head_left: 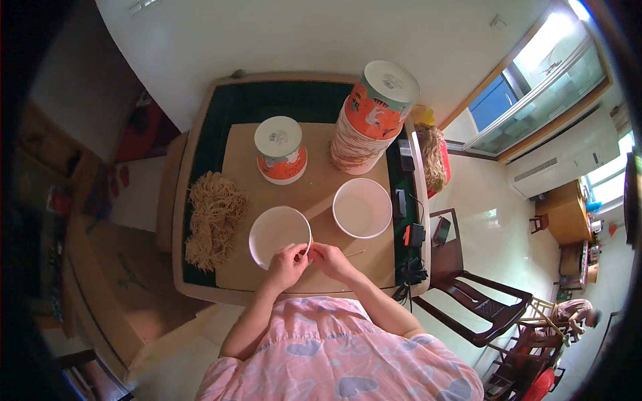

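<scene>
A white-lined paper bucket (pixel 271 234) stands at the table's near side, its open mouth facing up. My left hand (pixel 289 265) is closed at the bucket's right rim, thumb and fingers pinched on its edge. Against the outside of that same rim, the fingertips of my right hand (pixel 332 261) are pinched together and nearly touch the left ones. What the right fingers hold is hidden. Just right of that hand, a thin tan strand (pixel 356 252) shows. Left of the bucket lies a shaggy bundle of tan strings (pixel 215 220).
Another open white bucket (pixel 362 208) stands right of my hands. Farther back are an upside-down orange-patterned bucket (pixel 279 138) and a tall stack of nested buckets (pixel 374 117). Black chargers and cables (pixel 413 271) line the table's right edge, beside a dark wooden chair (pixel 478 294).
</scene>
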Demonstrator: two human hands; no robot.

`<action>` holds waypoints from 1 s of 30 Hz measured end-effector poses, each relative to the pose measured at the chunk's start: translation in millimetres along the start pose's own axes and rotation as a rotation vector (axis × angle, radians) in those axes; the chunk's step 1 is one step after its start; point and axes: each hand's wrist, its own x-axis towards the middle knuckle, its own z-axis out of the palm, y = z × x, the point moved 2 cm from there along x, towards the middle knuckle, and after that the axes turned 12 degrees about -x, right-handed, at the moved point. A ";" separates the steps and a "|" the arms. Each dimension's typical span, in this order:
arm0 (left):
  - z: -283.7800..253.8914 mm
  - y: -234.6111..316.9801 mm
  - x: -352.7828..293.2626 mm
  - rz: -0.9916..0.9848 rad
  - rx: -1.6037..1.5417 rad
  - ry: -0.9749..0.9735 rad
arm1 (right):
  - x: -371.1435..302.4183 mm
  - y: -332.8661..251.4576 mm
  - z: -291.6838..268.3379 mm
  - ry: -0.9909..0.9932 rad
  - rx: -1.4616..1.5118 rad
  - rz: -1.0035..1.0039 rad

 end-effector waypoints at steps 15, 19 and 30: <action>37.6 -35.5 16.7 0.056 0.319 -0.090 | 5.4 42.1 -12.1 -0.148 -0.132 0.029; 40.3 -40.2 21.1 0.049 0.204 -0.028 | 4.3 48.2 -14.7 -0.121 -0.073 0.056; 28.5 -52.0 15.9 -0.050 -0.077 0.099 | 1.7 49.2 -12.4 0.018 0.211 0.103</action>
